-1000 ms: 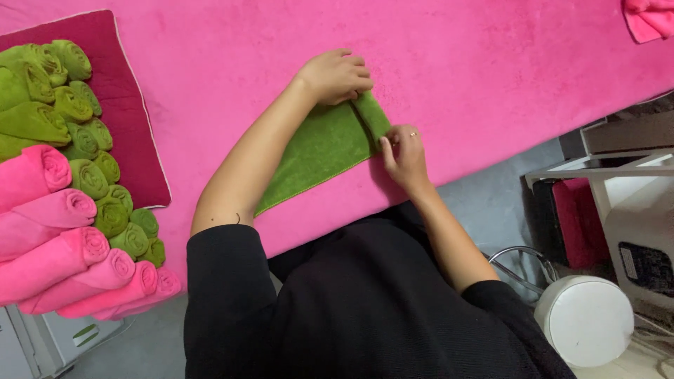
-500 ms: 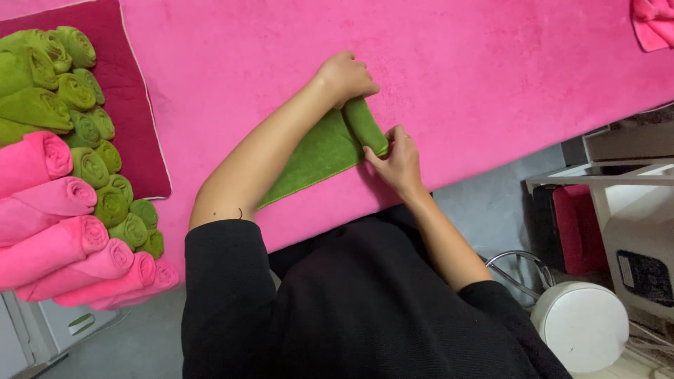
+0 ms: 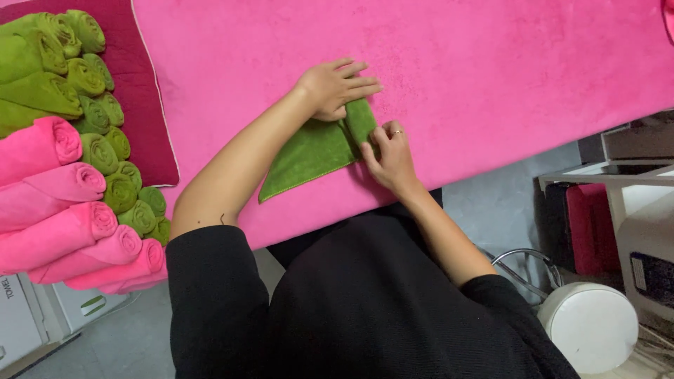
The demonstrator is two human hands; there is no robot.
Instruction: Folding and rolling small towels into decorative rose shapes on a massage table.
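Hands cover green towel roll — roll mostly hidden

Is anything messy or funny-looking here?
Nothing stands out. The left hand and right hand both press on the rolled end of the green towel, which lies flat on the pink cover. The rolled towels at the left sit in tidy green and pink rows.

Rolled towels — left of table
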